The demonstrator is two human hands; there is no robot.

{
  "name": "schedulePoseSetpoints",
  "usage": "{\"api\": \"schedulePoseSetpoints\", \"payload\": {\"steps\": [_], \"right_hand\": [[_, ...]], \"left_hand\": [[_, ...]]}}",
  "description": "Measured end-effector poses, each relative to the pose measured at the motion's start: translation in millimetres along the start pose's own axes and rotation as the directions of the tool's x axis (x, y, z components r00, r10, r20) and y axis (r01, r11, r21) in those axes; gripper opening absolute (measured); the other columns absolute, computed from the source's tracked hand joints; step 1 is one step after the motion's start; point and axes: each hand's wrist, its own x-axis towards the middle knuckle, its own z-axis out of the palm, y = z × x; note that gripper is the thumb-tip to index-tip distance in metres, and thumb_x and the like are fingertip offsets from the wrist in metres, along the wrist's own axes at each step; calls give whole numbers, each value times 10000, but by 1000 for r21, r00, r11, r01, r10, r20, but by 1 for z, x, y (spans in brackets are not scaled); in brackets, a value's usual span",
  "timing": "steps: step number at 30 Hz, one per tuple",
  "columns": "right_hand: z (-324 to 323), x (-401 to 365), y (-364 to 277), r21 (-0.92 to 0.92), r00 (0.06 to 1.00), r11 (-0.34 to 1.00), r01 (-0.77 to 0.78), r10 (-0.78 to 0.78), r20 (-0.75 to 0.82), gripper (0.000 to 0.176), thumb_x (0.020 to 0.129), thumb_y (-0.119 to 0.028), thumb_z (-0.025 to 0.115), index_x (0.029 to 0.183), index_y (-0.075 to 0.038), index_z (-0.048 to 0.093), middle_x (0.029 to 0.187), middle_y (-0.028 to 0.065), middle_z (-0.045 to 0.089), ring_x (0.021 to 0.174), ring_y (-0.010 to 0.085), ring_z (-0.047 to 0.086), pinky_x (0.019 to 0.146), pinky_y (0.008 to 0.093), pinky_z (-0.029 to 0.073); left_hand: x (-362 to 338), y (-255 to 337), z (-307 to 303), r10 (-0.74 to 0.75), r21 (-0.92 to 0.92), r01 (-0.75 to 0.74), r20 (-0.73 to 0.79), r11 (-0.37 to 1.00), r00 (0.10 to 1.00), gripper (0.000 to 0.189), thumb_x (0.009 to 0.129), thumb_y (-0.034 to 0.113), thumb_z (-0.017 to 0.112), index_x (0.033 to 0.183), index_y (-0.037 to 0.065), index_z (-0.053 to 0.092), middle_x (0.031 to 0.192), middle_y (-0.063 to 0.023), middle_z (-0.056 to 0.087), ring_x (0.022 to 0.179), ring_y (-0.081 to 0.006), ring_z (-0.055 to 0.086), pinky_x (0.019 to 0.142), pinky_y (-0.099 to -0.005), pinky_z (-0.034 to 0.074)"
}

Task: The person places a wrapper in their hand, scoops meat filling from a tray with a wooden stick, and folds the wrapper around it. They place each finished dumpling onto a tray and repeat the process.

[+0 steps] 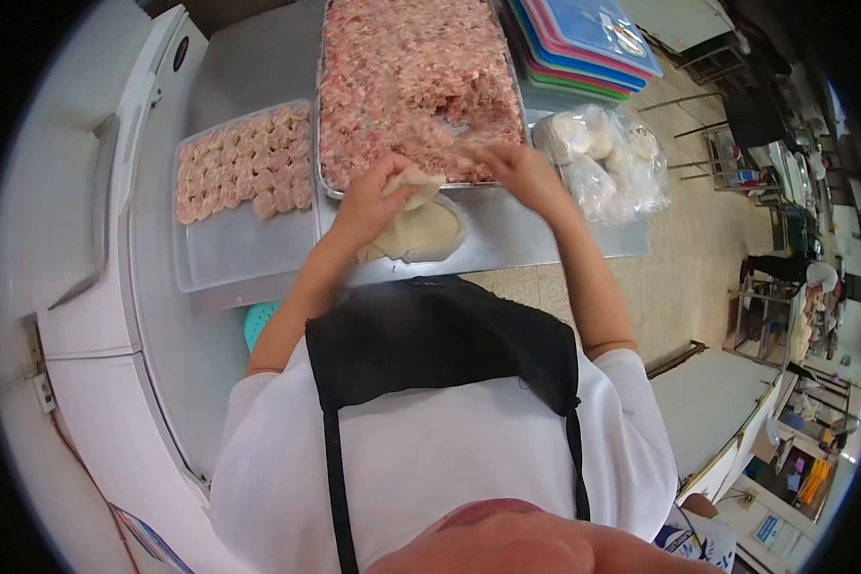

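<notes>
My left hand [371,203] is closed on a round, pale dough wrapper [413,187], held just in front of the meat tray. Below it a stack of dough wrappers [423,232] lies near the table's front edge. My right hand [524,178] is over the front right rim of the large metal tray [522,115], its fingers pinched together. Something blurred shows between them and the meat; what it is I cannot make out. Minced meat [407,72] fills the tray, with a hollow dug at the right. Left of it, a plastic tray [244,253] carries rows of filled dumplings [249,163].
Bagged stacks of wrappers [603,158] lie right of the meat. Behind them are stacked coloured plastic lids or trays [593,43]. A white refrigerator [153,287] stands close on the left, and a turquoise basket [256,323] sits below the table. Another person [818,277] is far right.
</notes>
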Motion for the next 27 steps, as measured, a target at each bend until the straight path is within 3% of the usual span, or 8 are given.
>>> {"api": "schedulePoseSetpoints", "payload": {"steps": [3,5,8,11,14,20,23,27], "right_hand": [[-10,20,-8,-323,1000,946,-20,20,-4,206,851,-189,568,766,-30,667,791,177,668,770,329,667,682,459,511],[-6,36,14,-593,996,801,86,-65,56,175,821,-159,559,747,-33,656,785,185,661,761,355,656,665,470,506],[34,28,2,-520,983,834,183,-167,78,141,778,-133,555,747,-41,658,775,199,654,781,359,652,677,461,508],[39,20,15,-366,998,928,64,-63,12,194,828,-180,551,769,-44,677,733,194,647,734,340,652,639,441,497],[25,9,23,77,998,997,-20,16,57,265,895,-259,546,854,-43,694,711,173,643,689,277,650,626,400,477],[14,16,9,550,984,818,-167,176,38,327,929,-333,564,1057,-53,674,753,135,646,711,177,616,653,350,456],[36,19,-4,474,985,880,39,47,-168,306,956,-313,546,1069,-61,679,682,-6,549,616,102,508,568,272,403],[17,9,-2,38,954,969,243,-232,-190,255,924,-271,566,1068,-82,657,802,107,648,737,271,629,639,383,478]], "left_hand": [[-4,3,-15,-61,-372,46,-28,927,998,295,908,204,637,1159,60,584,1082,-30,632,1018,-148,598,838,-283,487],[0,5,-1,-215,-729,176,40,662,976,286,896,221,656,1121,52,604,1006,-41,647,929,-142,628,796,-272,498],[-4,-11,0,-461,-770,213,-116,601,880,256,909,191,634,1116,41,616,1037,-59,657,916,-141,645,797,-282,522],[-7,-5,-8,-320,-736,-82,-389,672,864,308,913,220,628,1143,18,599,1086,-76,653,938,-162,650,819,-307,535],[5,-4,-19,-349,-754,-187,-490,630,799,365,926,232,602,1186,-19,553,1152,-109,627,1017,-205,628,890,-342,512],[51,34,-1,-305,-963,-230,-264,144,915,467,1001,348,394,1242,-42,483,1239,-170,557,1188,-304,518,1053,-455,382],[66,61,7,-219,-961,-278,-267,-18,938,579,981,487,360,1233,-18,491,1172,-169,581,1134,-293,529,999,-426,411],[73,51,0,-454,-951,-306,-251,-51,855,641,935,555,413,1286,20,456,1277,-176,497,1189,-331,456,1010,-466,366]]}}
